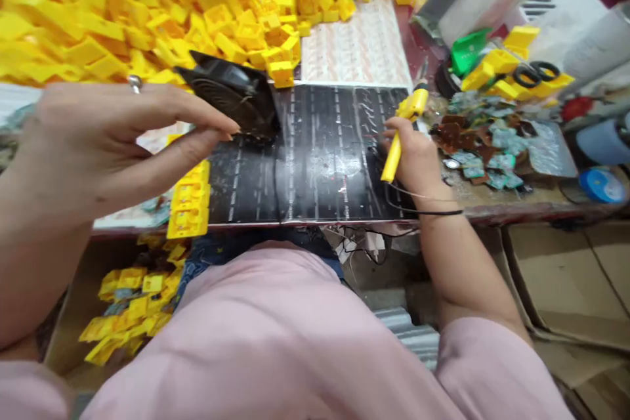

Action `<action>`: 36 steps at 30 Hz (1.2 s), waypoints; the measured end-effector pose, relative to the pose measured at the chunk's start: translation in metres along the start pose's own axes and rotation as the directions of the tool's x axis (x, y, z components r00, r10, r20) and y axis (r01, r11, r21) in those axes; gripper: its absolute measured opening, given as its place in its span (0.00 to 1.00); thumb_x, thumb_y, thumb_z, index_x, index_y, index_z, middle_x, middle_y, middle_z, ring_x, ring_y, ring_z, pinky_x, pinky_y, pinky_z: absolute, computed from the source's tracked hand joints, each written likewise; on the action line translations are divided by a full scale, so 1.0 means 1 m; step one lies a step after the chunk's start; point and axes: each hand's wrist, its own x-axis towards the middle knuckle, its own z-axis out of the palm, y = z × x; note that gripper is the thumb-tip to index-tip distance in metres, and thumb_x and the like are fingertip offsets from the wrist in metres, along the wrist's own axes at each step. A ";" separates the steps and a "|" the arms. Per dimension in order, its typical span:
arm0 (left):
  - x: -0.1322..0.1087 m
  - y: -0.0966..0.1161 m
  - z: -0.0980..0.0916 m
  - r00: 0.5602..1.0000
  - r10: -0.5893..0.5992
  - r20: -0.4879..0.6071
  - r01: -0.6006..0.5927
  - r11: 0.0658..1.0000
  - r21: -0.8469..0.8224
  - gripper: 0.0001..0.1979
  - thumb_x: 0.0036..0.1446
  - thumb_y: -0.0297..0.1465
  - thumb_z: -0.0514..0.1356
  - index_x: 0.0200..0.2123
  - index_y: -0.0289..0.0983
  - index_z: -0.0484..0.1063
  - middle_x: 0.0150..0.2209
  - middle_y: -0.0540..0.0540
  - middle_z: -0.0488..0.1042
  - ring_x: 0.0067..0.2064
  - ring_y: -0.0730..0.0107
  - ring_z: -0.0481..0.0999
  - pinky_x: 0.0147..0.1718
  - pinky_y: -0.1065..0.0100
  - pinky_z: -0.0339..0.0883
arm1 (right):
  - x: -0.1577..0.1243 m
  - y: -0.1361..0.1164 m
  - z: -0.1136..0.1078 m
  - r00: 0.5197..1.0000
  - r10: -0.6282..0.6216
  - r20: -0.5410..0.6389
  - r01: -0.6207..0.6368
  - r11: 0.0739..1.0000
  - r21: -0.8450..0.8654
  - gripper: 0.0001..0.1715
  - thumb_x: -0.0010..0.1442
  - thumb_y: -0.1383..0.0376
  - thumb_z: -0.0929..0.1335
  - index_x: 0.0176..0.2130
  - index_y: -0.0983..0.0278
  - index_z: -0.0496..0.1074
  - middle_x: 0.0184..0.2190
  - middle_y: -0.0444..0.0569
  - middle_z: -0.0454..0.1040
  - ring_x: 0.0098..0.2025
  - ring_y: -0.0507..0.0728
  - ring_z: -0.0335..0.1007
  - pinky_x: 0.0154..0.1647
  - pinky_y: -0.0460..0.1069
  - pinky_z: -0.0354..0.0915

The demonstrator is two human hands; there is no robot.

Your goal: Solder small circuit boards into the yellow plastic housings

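My left hand (147,144) is raised at the left, thumb and index fingertip pressed together; anything between them is too small to make out. Right behind those fingertips stands a black fan (236,95), tilted, on the dark work mat (315,157). A yellow soldering iron (401,138) is gripped in my right hand (416,157) at the mat's right side, its metal tip pointing up and away. Below my left hand, a strip of yellow plastic housings (189,200) lies at the table's front edge.
A large heap of yellow housings (123,13) covers the back left. Small green circuit boards (506,138) lie at the right, near black-handled scissors (536,73) and a blue round lid (603,185). Below the table's left edge, a box holds more yellow parts (138,305).
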 end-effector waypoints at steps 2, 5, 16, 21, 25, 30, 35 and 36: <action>-0.024 -0.006 -0.017 0.997 -0.017 -0.074 0.020 0.999 0.034 0.08 0.61 0.36 0.68 0.41 0.41 0.86 0.35 0.53 0.85 0.33 0.77 0.80 0.31 0.73 0.65 | 0.014 -0.001 -0.004 0.997 -0.021 0.072 0.023 0.999 -0.023 0.21 0.63 0.70 0.69 0.55 0.60 0.75 0.31 0.50 0.78 0.30 0.55 0.67 0.34 0.50 0.63; -0.057 -0.017 -0.042 0.988 -0.044 -0.150 0.043 0.999 -0.008 0.06 0.64 0.31 0.66 0.42 0.39 0.84 0.36 0.51 0.86 0.34 0.78 0.83 0.32 0.76 0.71 | 0.027 0.000 -0.005 0.988 -0.081 0.131 0.086 0.996 -0.038 0.15 0.59 0.70 0.71 0.46 0.61 0.79 0.21 0.46 0.66 0.22 0.52 0.48 0.27 0.51 0.50; -0.160 -0.060 -0.081 0.946 -0.311 -0.094 0.318 0.945 0.074 0.10 0.66 0.31 0.62 0.42 0.36 0.84 0.41 0.47 0.87 0.40 0.72 0.84 0.40 0.74 0.76 | 0.021 0.018 0.008 0.985 -0.063 0.161 0.116 0.930 -0.349 0.26 0.68 0.55 0.62 0.57 0.64 0.76 0.26 0.55 0.71 0.26 0.61 0.59 0.29 0.54 0.47; -0.181 -0.080 -0.077 0.933 -0.360 0.010 0.359 0.932 0.044 0.14 0.65 0.38 0.58 0.41 0.42 0.83 0.42 0.49 0.87 0.39 0.69 0.85 0.28 0.75 0.71 | 0.034 -0.002 -0.001 0.983 0.002 0.185 0.060 0.942 -0.330 0.20 0.65 0.57 0.63 0.48 0.59 0.78 0.21 0.48 0.62 0.21 0.55 0.45 0.28 0.54 0.46; -0.187 -0.095 -0.070 0.944 -0.328 0.016 0.327 0.943 0.065 0.15 0.65 0.39 0.57 0.39 0.42 0.83 0.39 0.49 0.87 0.34 0.68 0.84 0.37 0.70 0.77 | 0.044 -0.009 -0.005 0.974 0.067 0.217 -0.004 0.961 -0.276 0.08 0.58 0.57 0.68 0.38 0.53 0.75 0.19 0.43 0.57 0.19 0.51 0.39 0.27 0.55 0.46; -0.192 -0.107 -0.066 0.929 -0.369 -0.004 0.367 0.922 0.128 0.19 0.66 0.40 0.54 0.42 0.42 0.84 0.41 0.48 0.87 0.38 0.65 0.85 0.46 0.66 0.78 | 0.046 -0.016 -0.010 0.972 0.159 0.174 -0.116 0.965 -0.235 0.27 0.59 0.38 0.61 0.41 0.52 0.73 0.17 0.41 0.52 0.17 0.53 0.42 0.27 0.56 0.48; -0.194 -0.120 -0.066 0.911 -0.413 -0.025 0.410 0.893 0.186 0.18 0.67 0.39 0.55 0.44 0.40 0.84 0.44 0.45 0.86 0.44 0.61 0.85 0.50 0.62 0.78 | 0.042 -0.024 -0.013 0.976 0.200 0.088 -0.175 0.957 -0.232 0.52 0.53 0.26 0.53 0.52 0.57 0.75 0.22 0.44 0.55 0.18 0.52 0.40 0.28 0.58 0.47; -0.193 -0.123 -0.065 0.912 -0.408 -0.037 0.406 0.892 0.199 0.18 0.67 0.39 0.55 0.44 0.40 0.84 0.45 0.44 0.85 0.45 0.60 0.84 0.52 0.60 0.77 | 0.040 -0.024 -0.014 0.978 0.200 0.060 -0.180 0.955 -0.237 0.55 0.52 0.25 0.51 0.53 0.58 0.75 0.23 0.44 0.55 0.19 0.52 0.38 0.29 0.59 0.46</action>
